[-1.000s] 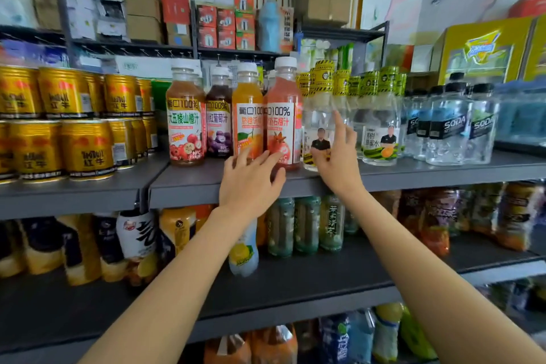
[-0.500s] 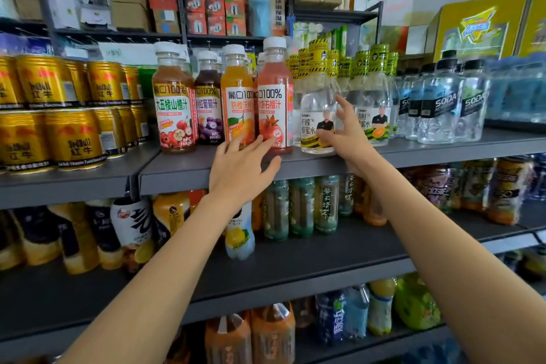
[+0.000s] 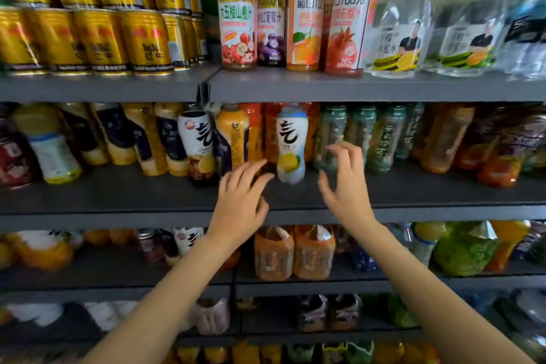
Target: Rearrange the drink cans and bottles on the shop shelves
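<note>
The grey metal shelves (image 3: pixel 384 89) are being viewed close, packed in tiers: gold cans (image 3: pixel 97 38) and juice bottles (image 3: pixel 307 18) above, mixed drinks below. On the middle shelf (image 3: pixel 118 195) a white-and-blue lemon bottle (image 3: pixel 291 145) is standing forward of its row, tilted, between both hands. The left hand (image 3: pixel 240 201) is being held with fingers spread, fingertips just beside the bottle's base; the right hand (image 3: pixel 345 183) is being held apart, grip spread, nothing pinched. The bottle is probably best being steadied low from both sides and then set upright, neighbouring bottles being left undisturbed.
</note>
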